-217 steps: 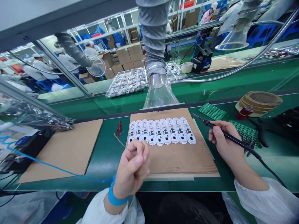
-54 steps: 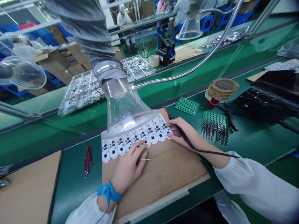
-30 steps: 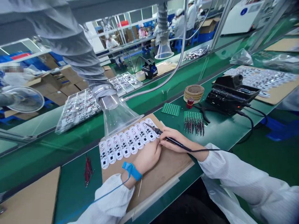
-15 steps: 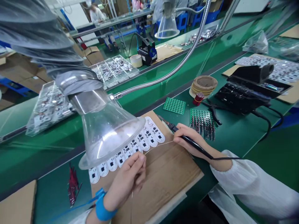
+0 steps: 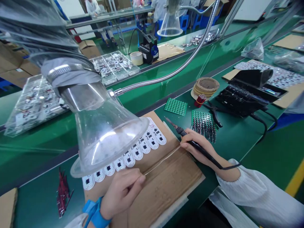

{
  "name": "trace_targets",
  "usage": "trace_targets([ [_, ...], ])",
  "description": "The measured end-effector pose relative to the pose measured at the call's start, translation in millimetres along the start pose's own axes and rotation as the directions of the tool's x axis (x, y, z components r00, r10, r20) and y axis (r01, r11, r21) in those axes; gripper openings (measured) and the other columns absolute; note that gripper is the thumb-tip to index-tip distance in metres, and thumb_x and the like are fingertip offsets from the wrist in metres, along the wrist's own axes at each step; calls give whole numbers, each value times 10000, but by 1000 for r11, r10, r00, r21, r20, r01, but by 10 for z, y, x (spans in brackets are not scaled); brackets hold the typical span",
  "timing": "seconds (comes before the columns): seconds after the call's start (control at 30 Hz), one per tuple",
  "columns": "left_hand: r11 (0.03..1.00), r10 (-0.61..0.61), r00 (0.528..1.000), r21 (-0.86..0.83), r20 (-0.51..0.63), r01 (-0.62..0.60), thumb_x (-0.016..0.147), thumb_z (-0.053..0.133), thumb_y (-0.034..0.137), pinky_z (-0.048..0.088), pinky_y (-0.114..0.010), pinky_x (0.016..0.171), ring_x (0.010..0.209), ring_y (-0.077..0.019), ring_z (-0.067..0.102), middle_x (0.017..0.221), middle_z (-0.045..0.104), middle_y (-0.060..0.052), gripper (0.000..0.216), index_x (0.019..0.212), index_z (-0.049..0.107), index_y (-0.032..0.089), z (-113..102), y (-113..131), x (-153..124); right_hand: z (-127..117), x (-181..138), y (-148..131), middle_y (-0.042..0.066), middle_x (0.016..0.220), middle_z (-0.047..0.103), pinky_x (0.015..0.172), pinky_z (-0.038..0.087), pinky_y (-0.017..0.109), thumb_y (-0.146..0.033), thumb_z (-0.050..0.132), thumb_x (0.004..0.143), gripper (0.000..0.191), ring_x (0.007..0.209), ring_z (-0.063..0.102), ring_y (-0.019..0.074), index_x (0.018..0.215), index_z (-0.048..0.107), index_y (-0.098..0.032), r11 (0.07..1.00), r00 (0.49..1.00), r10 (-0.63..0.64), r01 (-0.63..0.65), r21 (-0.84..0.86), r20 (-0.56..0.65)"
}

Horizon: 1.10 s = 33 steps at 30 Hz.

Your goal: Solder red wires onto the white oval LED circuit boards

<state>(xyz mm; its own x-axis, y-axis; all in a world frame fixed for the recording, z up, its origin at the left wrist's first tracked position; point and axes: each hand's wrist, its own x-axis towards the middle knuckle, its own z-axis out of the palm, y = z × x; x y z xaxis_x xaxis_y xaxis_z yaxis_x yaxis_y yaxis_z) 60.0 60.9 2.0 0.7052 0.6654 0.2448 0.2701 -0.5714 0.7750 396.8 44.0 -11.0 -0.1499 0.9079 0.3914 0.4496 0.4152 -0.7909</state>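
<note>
**Left hand:** the left hand (image 5: 121,193) has a thin solder wire (image 5: 162,160) pinched between thumb and fingers (image 5: 140,180), closed right on it, no real gap. The wire runs off across the cardboard toward the right hand. Blue wrist strap (image 5: 95,212) on that wrist.

**Right hand:** the right hand (image 5: 198,148) grips a soldering iron (image 5: 196,144) like a pen, fingers wrapped firmly round the black handle. Its tip (image 5: 166,118) sits just past the far end of the boards, and it doesn't look like it's touching them.

**Boards:** a curved row of white circuit boards (image 5: 137,152) lies on a cardboard sheet (image 5: 168,183) on the bench (image 5: 30,171), right in front of the left hand.

**Overhead:** a clear fume funnel (image 5: 102,136) hangs low over the row, and some boards show through the plastic.

**Right side of the bench:** green PCB panel (image 5: 175,106), a green panel full of pins (image 5: 203,125), pliers (image 5: 215,115), a tape roll (image 5: 206,87), and a black soldering station (image 5: 242,96).

**Left side of the bench:** a small bundle of red wires (image 5: 62,193).
</note>
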Motion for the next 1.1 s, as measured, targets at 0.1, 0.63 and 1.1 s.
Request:
trace_targets([
  [0.1, 991, 32, 997, 131, -67, -23, 1072, 467, 144, 312, -249, 532, 529, -100, 407, 592, 422, 57, 361, 724, 407, 221, -40, -34, -57, 3, -56, -4, 36, 947, 696, 688, 547, 332, -350, 657, 1071, 61, 789, 667, 196, 1087, 674, -294, 994, 989, 100, -104, -30, -105],
  [0.63, 986, 7, 998, 168, -66, 4, 1024, 480, 106, 328, -256, 500, 492, -102, 419, 561, 424, 55, 375, 675, 409, 226, -42, -18, -10, 42, -78, 39, 8, 659, 630, 477, 455, 319, -560, 696, 1007, 332, 524, 580, 175, 865, 651, -263, 942, 878, 294, -200, 270, -377],
  [1.1, 986, -6, 999, 166, -48, 14, 1046, 476, 120, 314, -242, 518, 500, -95, 410, 584, 411, 63, 358, 713, 396, 224, -30, -2, 35, 46, -60, 16, 10, 677, 632, 485, 454, 314, -537, 705, 1006, 302, 539, 579, 171, 878, 674, -264, 952, 914, 260, -189, 241, -311],
])
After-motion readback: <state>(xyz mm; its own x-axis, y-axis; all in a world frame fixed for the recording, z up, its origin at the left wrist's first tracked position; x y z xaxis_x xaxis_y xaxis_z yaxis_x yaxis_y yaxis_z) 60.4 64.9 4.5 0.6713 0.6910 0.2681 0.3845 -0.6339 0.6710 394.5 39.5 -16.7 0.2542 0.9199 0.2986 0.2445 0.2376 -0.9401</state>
